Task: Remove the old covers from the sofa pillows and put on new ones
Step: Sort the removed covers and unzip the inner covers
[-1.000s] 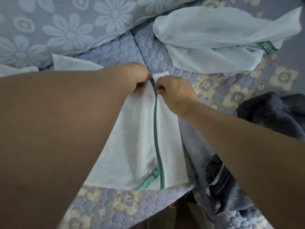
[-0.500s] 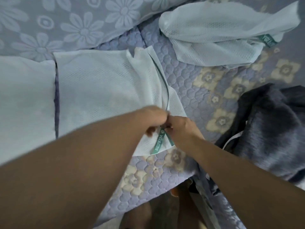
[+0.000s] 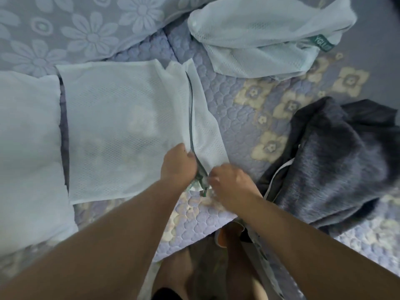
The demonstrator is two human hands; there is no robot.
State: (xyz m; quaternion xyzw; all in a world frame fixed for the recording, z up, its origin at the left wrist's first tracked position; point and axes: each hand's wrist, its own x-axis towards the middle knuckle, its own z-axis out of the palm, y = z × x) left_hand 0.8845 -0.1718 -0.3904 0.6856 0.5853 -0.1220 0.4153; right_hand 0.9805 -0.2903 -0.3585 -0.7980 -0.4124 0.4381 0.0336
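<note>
A white mesh pillow cover (image 3: 121, 131) lies flat on the quilted sofa, its green zipper (image 3: 191, 118) running along the right edge. My left hand (image 3: 178, 163) grips the cover beside the zipper's near end. My right hand (image 3: 229, 182) pinches the same cover at the zipper end, close to a green tag; the fingertips are blurred. A second white mesh cover (image 3: 266, 37) with a green label lies crumpled at the back right. A white pillow (image 3: 28, 161) sits at the left, touching the flat cover.
A dark grey crumpled cover (image 3: 337, 161) lies at the right. A floral lilac cushion (image 3: 82, 29) fills the back left. The quilted sofa surface (image 3: 249, 109) ends at a front edge by my legs (image 3: 177, 271).
The view has lifted and the cover now lies spread flat. Both hands slid along the zipper from its far end to its near end.
</note>
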